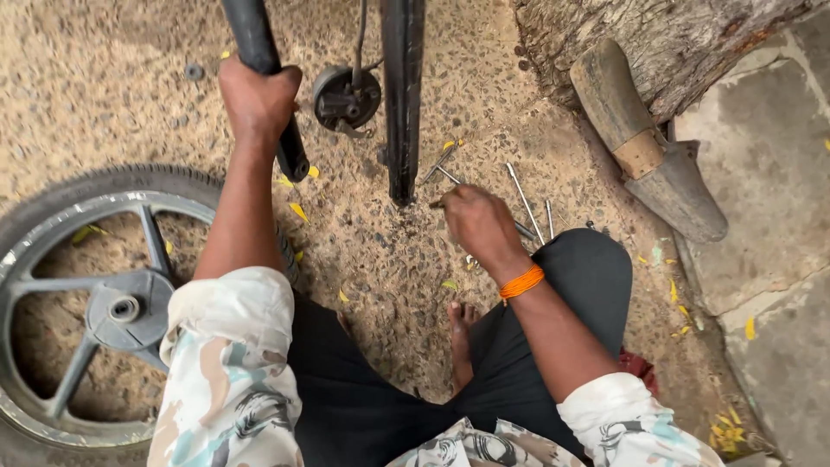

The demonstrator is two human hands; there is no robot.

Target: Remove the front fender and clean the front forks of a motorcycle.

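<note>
Left hand (257,99) closed tight round a black fork tube (264,78), fingers wrapped fully, tube running from the top edge of the gravel ground (389,259) down toward the wheel. Right hand (478,223) lowered over the ground near the middle, fingers curled, apparently pinching a thin metal tool (438,203); grip partly hidden, so not certain. Orange wristband (521,283) on the right wrist. Second black fork leg (403,95) upright just beside the right hand, round brake drum part (346,97) between the two legs. Loose steel rods (525,203) lying just right of the hand. Alloy wheel with tyre (82,303) flat at the left edge. Tree trunk (640,43) and grey mudguard (648,147) at the upper right corner.
</note>
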